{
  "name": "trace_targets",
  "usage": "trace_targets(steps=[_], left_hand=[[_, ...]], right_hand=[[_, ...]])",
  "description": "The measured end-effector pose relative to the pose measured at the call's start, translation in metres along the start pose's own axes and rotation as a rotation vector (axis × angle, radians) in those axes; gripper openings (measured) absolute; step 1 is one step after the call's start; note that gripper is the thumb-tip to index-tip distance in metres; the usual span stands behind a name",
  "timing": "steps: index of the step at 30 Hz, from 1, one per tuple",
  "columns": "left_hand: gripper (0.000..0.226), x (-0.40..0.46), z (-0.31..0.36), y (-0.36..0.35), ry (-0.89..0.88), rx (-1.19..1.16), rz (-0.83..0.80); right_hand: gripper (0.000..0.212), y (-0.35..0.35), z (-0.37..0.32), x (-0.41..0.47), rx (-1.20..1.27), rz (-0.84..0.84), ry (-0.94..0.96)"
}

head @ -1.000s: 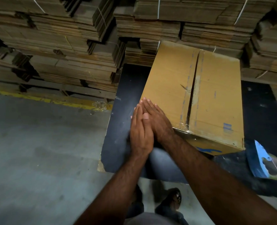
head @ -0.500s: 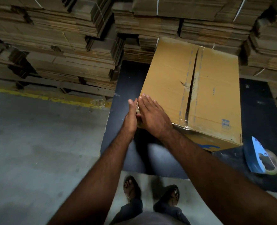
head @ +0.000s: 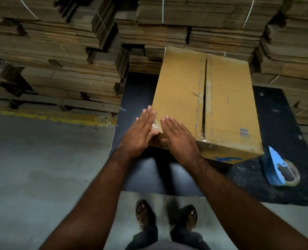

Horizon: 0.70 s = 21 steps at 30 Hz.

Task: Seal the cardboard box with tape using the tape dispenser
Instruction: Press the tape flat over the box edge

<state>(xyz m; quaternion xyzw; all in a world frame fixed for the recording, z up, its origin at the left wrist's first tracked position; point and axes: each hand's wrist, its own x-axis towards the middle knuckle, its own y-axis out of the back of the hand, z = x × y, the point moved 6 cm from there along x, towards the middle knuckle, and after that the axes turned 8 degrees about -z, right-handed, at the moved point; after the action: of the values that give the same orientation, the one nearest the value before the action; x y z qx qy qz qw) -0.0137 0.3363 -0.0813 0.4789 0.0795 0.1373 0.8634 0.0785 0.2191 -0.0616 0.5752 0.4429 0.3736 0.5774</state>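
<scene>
The cardboard box [head: 184, 91] is tan, with a blue striped mark and blue print on its near side. The tape dispenser [head: 276, 166] is light blue on a black table [head: 140, 91]. A worn yellow line [head: 41, 117] edges the grey floor [head: 41, 168].

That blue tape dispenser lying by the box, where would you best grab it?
Probably by the blue handle plate, coming from above with the right hand. The tape dispenser lies flat on the dark mat, roll end nearest the person, handle pointing toward the cardboard box.
</scene>
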Motion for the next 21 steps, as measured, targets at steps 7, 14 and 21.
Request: trace_targets(steps=[7, 14, 21], left_hand=[[0.070, 0.006, 0.005, 0.010, -0.103, 0.217, -0.064], [0.078, 0.001, 0.004, 0.010, -0.080, 0.285, -0.118], [0.066, 0.018, 0.052, -0.005, -0.152, 0.459, -0.027]], right_hand=[[0.068, 0.007, 0.019, -0.014, 0.023, 0.075, -0.127], [0.061, 0.006, 0.026, -0.020, -0.055, 0.089, -0.022], [0.069, 0.013, 0.060, -0.038, 0.006, 0.095, -0.156]])
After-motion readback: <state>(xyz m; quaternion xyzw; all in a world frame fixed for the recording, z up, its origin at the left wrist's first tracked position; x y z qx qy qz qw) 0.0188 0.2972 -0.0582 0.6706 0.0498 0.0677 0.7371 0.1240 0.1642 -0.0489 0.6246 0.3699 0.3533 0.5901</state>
